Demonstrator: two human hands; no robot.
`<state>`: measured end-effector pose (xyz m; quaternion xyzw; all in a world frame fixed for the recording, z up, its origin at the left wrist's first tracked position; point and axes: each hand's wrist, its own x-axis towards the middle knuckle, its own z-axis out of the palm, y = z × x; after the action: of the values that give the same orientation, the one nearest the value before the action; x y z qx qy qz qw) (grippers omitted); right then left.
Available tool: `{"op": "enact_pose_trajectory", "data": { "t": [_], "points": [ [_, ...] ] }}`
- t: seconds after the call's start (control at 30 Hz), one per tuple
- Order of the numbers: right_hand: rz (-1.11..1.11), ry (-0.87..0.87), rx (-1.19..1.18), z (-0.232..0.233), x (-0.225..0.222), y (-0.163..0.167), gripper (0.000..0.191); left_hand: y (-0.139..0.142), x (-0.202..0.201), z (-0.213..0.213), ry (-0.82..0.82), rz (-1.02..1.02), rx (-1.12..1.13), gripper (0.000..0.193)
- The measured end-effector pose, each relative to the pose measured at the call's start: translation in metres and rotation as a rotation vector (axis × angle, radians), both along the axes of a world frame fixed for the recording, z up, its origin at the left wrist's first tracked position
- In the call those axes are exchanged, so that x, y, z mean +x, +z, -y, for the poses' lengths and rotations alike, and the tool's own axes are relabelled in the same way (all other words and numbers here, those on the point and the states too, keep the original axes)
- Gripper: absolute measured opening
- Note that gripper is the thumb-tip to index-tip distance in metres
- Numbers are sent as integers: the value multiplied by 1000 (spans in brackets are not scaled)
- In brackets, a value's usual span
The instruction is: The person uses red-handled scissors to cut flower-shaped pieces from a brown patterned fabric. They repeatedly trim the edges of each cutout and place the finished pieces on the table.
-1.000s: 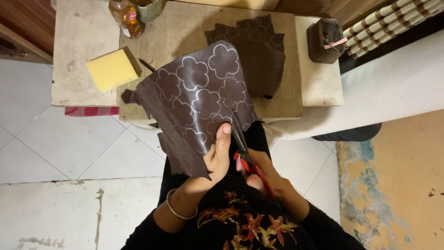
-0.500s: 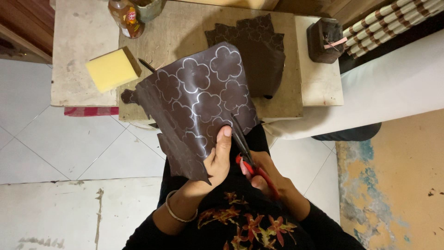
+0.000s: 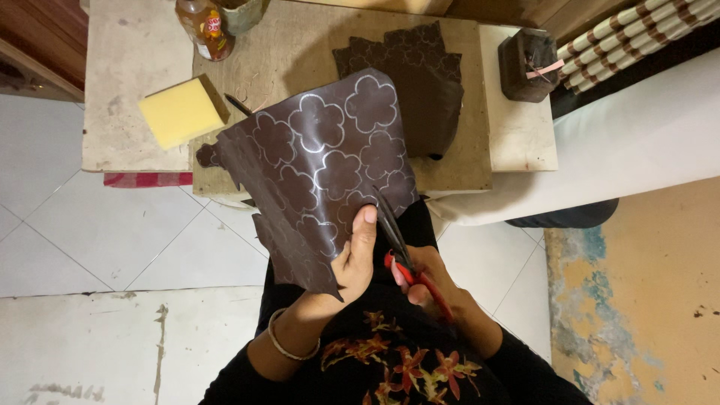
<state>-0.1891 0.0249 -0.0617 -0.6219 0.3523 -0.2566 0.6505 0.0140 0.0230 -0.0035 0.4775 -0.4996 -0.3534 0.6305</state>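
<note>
A dark brown leather sheet (image 3: 319,161) with silver flower outlines drawn on it curls up over my lap. My left hand (image 3: 352,259) pinches its lower right edge, thumb on top. My right hand (image 3: 427,281) grips red-handled scissors (image 3: 401,251), whose dark blades point up into the sheet's edge beside my left thumb. A small cut-out flower piece (image 3: 208,155) hangs at the sheet's left corner.
A low wooden table (image 3: 510,142) stands ahead with a yellow sponge (image 3: 182,111), a stack of dark cut leather pieces (image 3: 427,82), a dark block (image 3: 529,64) and a bottle (image 3: 204,28). White tiles lie to the left, a white cushion (image 3: 637,127) to the right.
The sheet has shifted slightly up and right in my left hand. The scissors have crept further along the edge of the sheet.
</note>
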Motion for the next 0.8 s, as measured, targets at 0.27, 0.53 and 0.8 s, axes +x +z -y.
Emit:
{"op": "enact_pose_trajectory", "data": {
  "t": [0.27, 0.53, 0.8],
  "points": [
    [-6, 1, -3, 0, -3, -6, 82, -2, 2, 0, -34, -43, -58, 23],
    [-22, 61, 50, 5, -3, 10, 78, -54, -7, 0, -60, -288, 168, 26],
    [-66, 268, -76, 27, -30, 26, 90, -61, 48, 19, -134, -802, 43, 15]
  ]
}}
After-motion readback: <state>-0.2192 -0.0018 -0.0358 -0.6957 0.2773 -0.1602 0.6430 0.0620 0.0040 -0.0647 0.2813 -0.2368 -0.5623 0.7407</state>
